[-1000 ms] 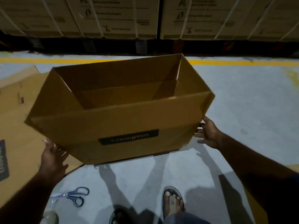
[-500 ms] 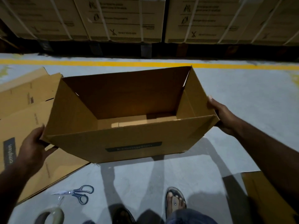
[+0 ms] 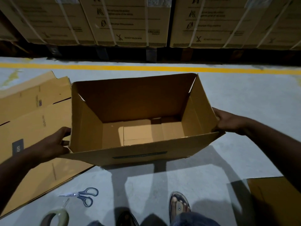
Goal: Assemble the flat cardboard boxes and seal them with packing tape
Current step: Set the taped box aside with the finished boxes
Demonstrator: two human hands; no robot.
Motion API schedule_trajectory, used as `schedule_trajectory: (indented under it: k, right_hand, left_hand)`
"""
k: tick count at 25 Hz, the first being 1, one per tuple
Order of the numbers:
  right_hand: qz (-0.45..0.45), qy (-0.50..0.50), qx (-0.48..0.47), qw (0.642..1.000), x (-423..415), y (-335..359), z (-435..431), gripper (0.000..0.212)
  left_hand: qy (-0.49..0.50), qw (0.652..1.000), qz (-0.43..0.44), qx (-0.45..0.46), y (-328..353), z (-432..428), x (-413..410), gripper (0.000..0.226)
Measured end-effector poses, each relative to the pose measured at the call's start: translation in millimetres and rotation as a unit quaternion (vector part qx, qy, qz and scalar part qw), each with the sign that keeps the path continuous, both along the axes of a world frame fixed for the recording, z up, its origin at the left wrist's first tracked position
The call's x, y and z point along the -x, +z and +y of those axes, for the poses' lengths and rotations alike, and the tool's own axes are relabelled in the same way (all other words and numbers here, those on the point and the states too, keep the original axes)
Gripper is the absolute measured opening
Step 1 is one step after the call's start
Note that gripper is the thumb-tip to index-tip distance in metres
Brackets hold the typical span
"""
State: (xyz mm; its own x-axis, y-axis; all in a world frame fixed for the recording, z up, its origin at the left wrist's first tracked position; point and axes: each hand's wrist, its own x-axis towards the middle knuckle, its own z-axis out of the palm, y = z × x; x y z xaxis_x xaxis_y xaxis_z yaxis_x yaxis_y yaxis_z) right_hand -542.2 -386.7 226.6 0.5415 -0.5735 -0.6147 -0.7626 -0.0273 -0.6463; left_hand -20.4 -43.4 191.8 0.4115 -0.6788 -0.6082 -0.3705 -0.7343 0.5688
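Now open-top box (image 3: pixel 138 98) btwn L hand (image 3: pixel 54 144) & R hand (image 3: pixel 228 122), both w/ grip on end flaps.

- There is a single view, worn on the person's head, high over the floor (image 3: pixel 241 95) and tilted forward and down.
- It faces 12 o'clock, where a yellow line (image 3: pixel 146 68) and strapped stacked cartons (image 3: pixel 123 22) cross the top of the frame.
- The open box (image 3: pixel 141 103) is close and fills the centre. The left hand (image 3: pixel 53 144) enters from 8 o'clock and the right hand (image 3: pixel 228 121) from 3 o'clock.
- At 6 o'clock the wearer's own sandalled foot (image 3: pixel 178 204) shows, so the wide lens reaches almost straight down.
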Motion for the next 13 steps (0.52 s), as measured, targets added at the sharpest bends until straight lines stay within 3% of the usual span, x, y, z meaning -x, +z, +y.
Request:
schedule_trajectory:
  k: [3, 6, 7, 9, 11, 13]
  right_hand:
    - [-0.032, -0.051, 0.038, 0.997, 1.7, -6.7, 20.1, 0.092]
    - [0.045, -0.022, 0.140, 0.989, -8.1, -6.3, 15.8, 0.086]
    - [0.103, 0.011, 0.185, 0.977, -14.4, -5.4, 15.3, 0.083]
    - [0.203, 0.038, 0.269, 0.941, -25.9, -11.3, 17.7, 0.078]
    - [0.178, 0.041, 0.283, 0.942, -33.0, -18.5, 18.4, 0.081]
    - [0.085, 0.044, 0.204, 0.974, -32.4, -18.5, 13.5, 0.100]
  left_hand:
    - [-0.015, 1.000, 0.003, -0.003, 5.6, 10.5, 13.7, 0.056]
    - [0.066, 0.995, 0.059, -0.039, 23.5, -1.1, 29.0, 0.051]
    - [0.095, 0.994, 0.029, -0.040, 27.4, -7.1, 37.4, 0.045]
    - [0.110, 0.987, -0.118, -0.029, 27.9, -17.9, 57.3, 0.039]
    - [0.089, 0.970, -0.226, -0.006, 24.8, -25.2, 80.7, 0.030]
    - [0.060, 0.964, -0.259, -0.006, 18.9, -29.8, 92.0, 0.022]
